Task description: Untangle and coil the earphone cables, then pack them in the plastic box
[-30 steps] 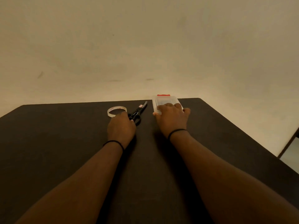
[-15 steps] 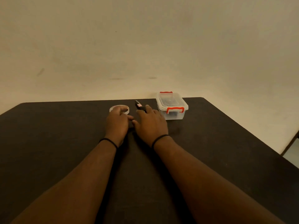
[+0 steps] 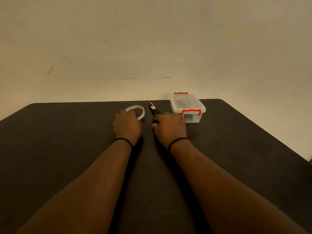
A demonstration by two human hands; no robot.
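Observation:
A clear plastic box (image 3: 187, 105) with red latches stands shut at the far edge of the dark table (image 3: 67, 149). Something dark shows through its wall; I cannot tell what it is. No earphone cable lies in the open. My left hand (image 3: 127, 126) curls over the near rim of a clear tape roll (image 3: 141, 111). Just left of the box, my right hand (image 3: 170, 127) covers the handles of black scissors (image 3: 154, 109) and grips them. The blades point away and slightly left.
A plain wall rises behind the table. The table's right edge runs diagonally toward me, with floor beyond it. Tape roll, scissors and box sit in a row near the far edge.
My right hand left the box lid and went to the scissors, whose blades now point left instead of right. My left hand shifted from the scissors to the tape roll.

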